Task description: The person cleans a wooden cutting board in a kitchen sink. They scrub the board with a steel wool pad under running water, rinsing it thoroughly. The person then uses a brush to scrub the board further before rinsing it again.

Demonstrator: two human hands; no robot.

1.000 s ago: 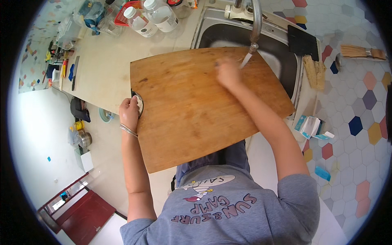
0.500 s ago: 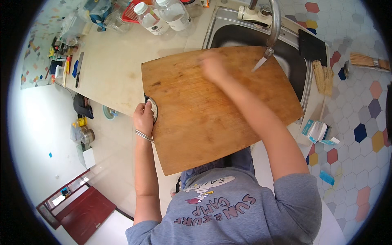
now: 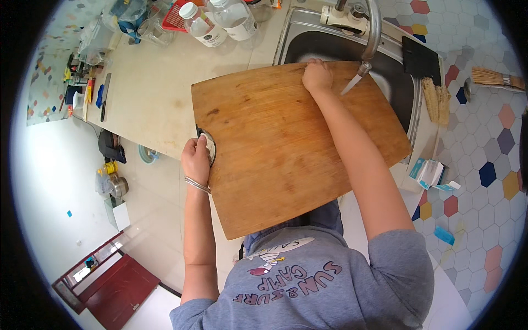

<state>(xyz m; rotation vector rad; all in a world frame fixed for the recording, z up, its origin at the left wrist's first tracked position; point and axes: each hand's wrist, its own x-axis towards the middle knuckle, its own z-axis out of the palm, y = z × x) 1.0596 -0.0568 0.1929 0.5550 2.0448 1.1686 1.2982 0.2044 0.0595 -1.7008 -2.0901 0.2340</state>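
Observation:
A large wooden cutting board (image 3: 275, 148) spans the near rim of the sink and the counter edge, tilted towards me. My left hand (image 3: 196, 159) grips its left side at the dark-rimmed handle hole (image 3: 208, 148). At the board's far edge, my right hand (image 3: 318, 76) is closed, fingers curled down; what lies under them, if anything, is hidden. Just right of that hand, the faucet (image 3: 372, 38) hangs over the board, a thin pale stream below its nozzle (image 3: 364, 68).
The steel sink (image 3: 393, 91) lies beneath the board's far right part. Clear jars (image 3: 235, 22) and a red basket (image 3: 175, 16) stand at the back. A knife (image 3: 105, 96) lies on the left counter. Loofah pieces (image 3: 434, 102) and a dark flat pad (image 3: 421, 58) rest right of the sink.
My right hand, blurred over the board's upper middle before, has moved right and away to the far edge. My left hand keeps its grip; the board has shifted only slightly.

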